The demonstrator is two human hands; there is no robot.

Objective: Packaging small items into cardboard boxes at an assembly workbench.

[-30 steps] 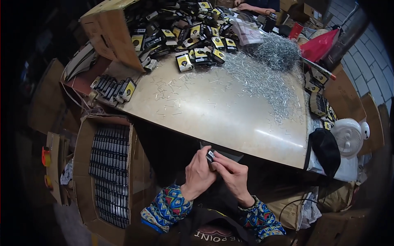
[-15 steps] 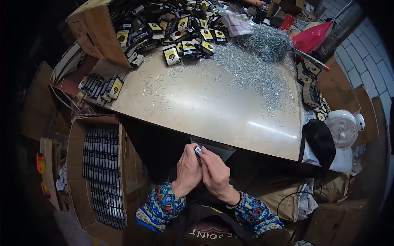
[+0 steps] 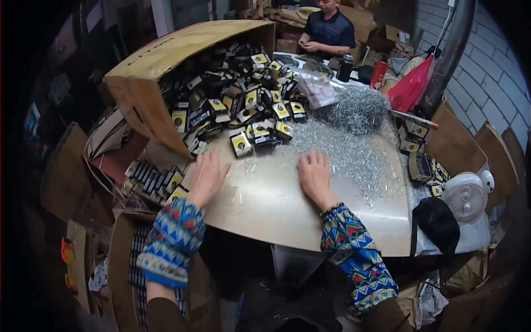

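Note:
My left hand (image 3: 207, 178) reaches over the left part of the table, fingers stretched and thumb apart, with nothing visible in it. Close by is a row of small black-and-yellow boxes (image 3: 149, 178) standing on edge. My right hand (image 3: 315, 176) lies palm down at the near left edge of a spread of thin silver metal pins (image 3: 362, 166), its fingers extended; what is under the palm is hidden. Between and beyond the hands, a heap of small black, yellow and white boxes (image 3: 241, 145) spills from a large tipped cardboard carton (image 3: 145, 113).
A large tangle of pins (image 3: 359, 108) sits at the back right. A white fan (image 3: 464, 196) and black cloth (image 3: 436, 224) lie at the right edge. Below left stands an open carton (image 3: 123, 260) packed with boxes. Across the table is another person (image 3: 330, 30).
My hands, earlier together on a small box before the table's front edge, have parted and moved forward over the tabletop. That box no longer shows in them. The view has tilted up.

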